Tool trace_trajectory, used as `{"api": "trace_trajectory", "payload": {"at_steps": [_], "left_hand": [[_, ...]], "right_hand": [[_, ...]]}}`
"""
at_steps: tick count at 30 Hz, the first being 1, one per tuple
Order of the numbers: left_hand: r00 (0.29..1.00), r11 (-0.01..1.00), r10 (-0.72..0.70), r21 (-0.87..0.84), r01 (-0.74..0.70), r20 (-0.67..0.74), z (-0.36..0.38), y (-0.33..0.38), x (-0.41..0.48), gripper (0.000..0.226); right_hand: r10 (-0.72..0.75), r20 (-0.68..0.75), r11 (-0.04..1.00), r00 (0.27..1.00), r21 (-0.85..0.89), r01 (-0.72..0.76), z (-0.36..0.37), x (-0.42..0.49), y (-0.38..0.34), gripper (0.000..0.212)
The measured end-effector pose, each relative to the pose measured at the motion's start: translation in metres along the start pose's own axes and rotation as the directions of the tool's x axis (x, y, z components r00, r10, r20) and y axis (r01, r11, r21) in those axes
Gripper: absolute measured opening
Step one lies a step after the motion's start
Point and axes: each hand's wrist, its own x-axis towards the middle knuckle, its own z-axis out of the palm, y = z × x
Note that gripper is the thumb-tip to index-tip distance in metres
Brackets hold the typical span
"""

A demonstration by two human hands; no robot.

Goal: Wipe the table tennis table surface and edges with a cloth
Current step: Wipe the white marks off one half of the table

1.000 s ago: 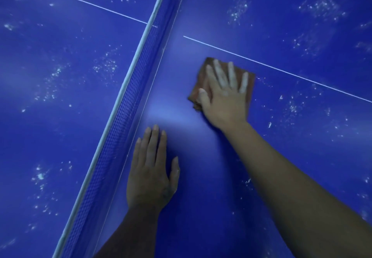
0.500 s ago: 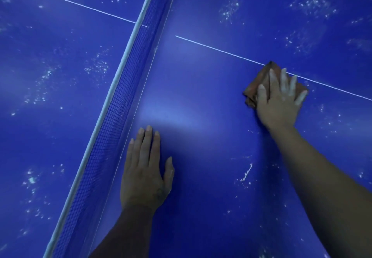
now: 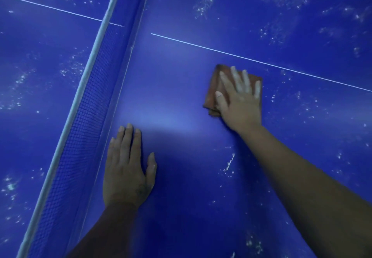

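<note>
A folded brown cloth [image 3: 210, 96] is pressed under the right hand [image 3: 241, 104], grip released; the white dust streak [image 3: 230, 163] at six o'clock could be smeared across the blue tabletop [image 3: 181, 80] by dragging.

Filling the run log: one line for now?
right hand presses cloth on table | left hand flat beside net | dust visible

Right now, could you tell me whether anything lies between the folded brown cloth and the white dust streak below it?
Nothing visible does: only bare blue tabletop separates the folded brown cloth under the right hand from the white dust streak.
</note>
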Motion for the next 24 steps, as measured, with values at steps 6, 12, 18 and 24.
{"api": "trace_trajectory", "payload": {"at_steps": [6, 12, 18, 24], "left_hand": [[1.0, 1.0, 0.009, 0.015, -0.009, -0.012, 0.002, -0.001, 0.001, 0.071], [1.0, 1.0, 0.014, 0.004, -0.014, -0.028, 0.001, 0.0, 0.001, 0.071], [0.999, 1.0, 0.023, -0.008, -0.024, -0.047, 0.001, 0.0, 0.001, 0.07], [0.999, 1.0, 0.017, -0.003, -0.017, -0.038, -0.002, 0.002, 0.002, 0.07]], "right_hand": [[0.416, 0.044, 0.907, 0.908, 0.045, -0.418, -0.008, -0.014, 0.061, 0.07], [0.314, 0.003, 0.949, 0.949, 0.04, -0.314, -0.001, -0.022, -0.031, 0.064], [-0.149, 0.024, 0.989, 0.989, 0.002, 0.149, 0.005, -0.066, -0.023, 0.062], [0.316, 0.048, 0.948, 0.947, 0.026, -0.318, -0.01, -0.079, 0.04, 0.062]]}}
